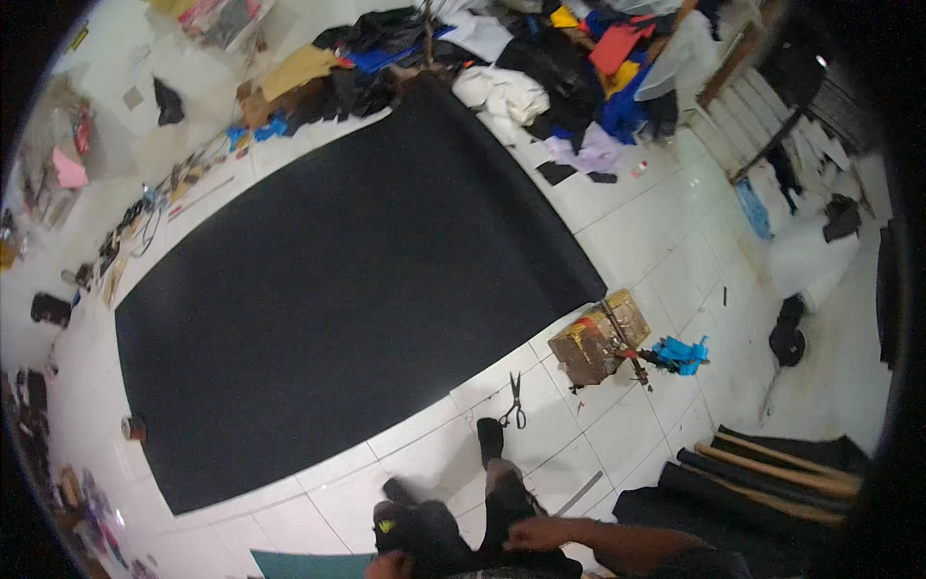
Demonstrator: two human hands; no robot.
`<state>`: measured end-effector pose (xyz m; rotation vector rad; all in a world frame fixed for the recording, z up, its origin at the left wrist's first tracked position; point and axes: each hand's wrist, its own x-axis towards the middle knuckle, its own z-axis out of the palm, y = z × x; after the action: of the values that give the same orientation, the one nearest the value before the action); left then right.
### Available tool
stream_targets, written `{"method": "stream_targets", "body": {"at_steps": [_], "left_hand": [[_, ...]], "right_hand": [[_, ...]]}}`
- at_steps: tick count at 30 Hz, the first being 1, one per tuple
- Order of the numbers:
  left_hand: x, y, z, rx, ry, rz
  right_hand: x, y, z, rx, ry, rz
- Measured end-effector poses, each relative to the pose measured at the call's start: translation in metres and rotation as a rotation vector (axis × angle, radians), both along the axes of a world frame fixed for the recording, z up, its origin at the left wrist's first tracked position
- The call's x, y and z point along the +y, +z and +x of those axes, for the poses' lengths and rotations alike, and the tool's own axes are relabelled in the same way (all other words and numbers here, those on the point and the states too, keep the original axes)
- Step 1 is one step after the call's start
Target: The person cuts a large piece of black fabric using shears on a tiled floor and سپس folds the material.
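Observation:
My right hand [536, 532] lies against my dark trouser leg at the bottom of the view, and I see nothing in it. Only a sliver of my left hand [383, 565] shows at the lower edge, beside a dark thing with a small yellow mark [397, 527]; its fingers are hidden. My feet in dark socks [490, 436] stand on white floor tiles. A pair of scissors [513, 401] lies just ahead of them. A large black sheet [338, 280] is spread flat over the floor in front of me.
A worn cardboard box [593, 340] with a long tool across it sits right of the scissors, with blue scraps [683, 353] beside it. Rolls of dark material [772, 473] lie at lower right. Heaps of coloured cloth [569, 68] fill the far side. A teal sheet edge [309, 565] shows below.

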<state>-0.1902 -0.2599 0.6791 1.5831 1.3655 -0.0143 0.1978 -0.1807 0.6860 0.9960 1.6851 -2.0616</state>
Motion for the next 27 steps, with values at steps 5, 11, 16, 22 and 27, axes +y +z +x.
{"method": "stream_targets", "body": {"at_steps": [5, 11, 16, 22, 27], "left_hand": [[-0.045, -0.048, 0.012, -0.094, 0.107, -0.434], [-0.013, -0.223, 0.061, 0.163, 0.234, -0.35], [0.07, -0.373, 0.019, 0.459, 0.468, 0.145], [0.167, -0.413, 0.003, 0.27, 0.573, -0.183], [0.15, -0.438, -0.021, 0.193, 0.281, -0.087]], "right_hand": [[-0.093, -0.047, 0.063, 0.056, 0.104, -0.251], [-0.002, -0.247, 0.029, 0.025, 0.339, -0.354], [0.209, -0.477, 0.077, -0.368, -0.224, 0.39], [0.326, -0.672, 0.244, -0.705, -1.385, 0.444], [0.369, -0.679, 0.236, -1.227, -1.118, 0.655]]}}
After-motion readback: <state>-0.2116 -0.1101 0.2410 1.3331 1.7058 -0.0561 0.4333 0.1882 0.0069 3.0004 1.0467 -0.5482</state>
